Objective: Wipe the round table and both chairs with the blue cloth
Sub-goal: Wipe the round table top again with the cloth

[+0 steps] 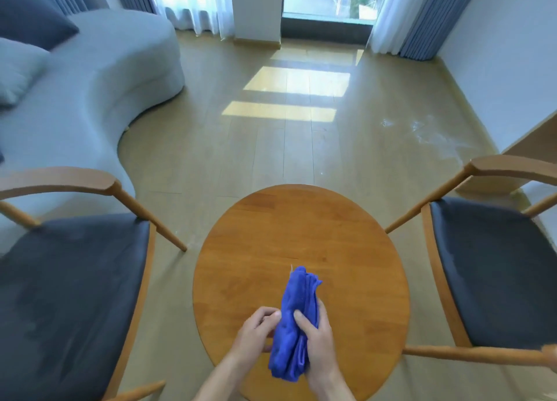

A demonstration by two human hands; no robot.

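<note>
Both hands hold the cloth (pixel 294 325) above the near part of the table (pixel 346 250). Right hand (pixel 316 340) wraps it from the right side, thumb across the front of the fabric and fingers curled behind, gripping at about mid-length. Left hand (pixel 256 328) comes in from the left with fingers bent and fingertips pinching the cloth's left edge, level with the right thumb.

From that grip the cloth is bunched into a long fold. Its long axis runs away from the person, with the upper end standing clear of the hands, tilted slightly right, and the lower end hanging toward the wrists. Whether the lower end touches the tabletop I cannot tell.

Both forearms enter from the bottom edge and converge over the near rim, wrists close together, so neither hand is meaningfully nearer the wood. The right has the fuller hold and looks the likelier one to carry the wipe.

Most of the tabletop lies ahead of the hands, so the first pass probably means pressing the cloth down and pushing away from the body.

Left chair (pixel 75 280) and right chair (pixel 494 268) flank the table, seats facing in, each within a sideways reach of its own hand.
</note>
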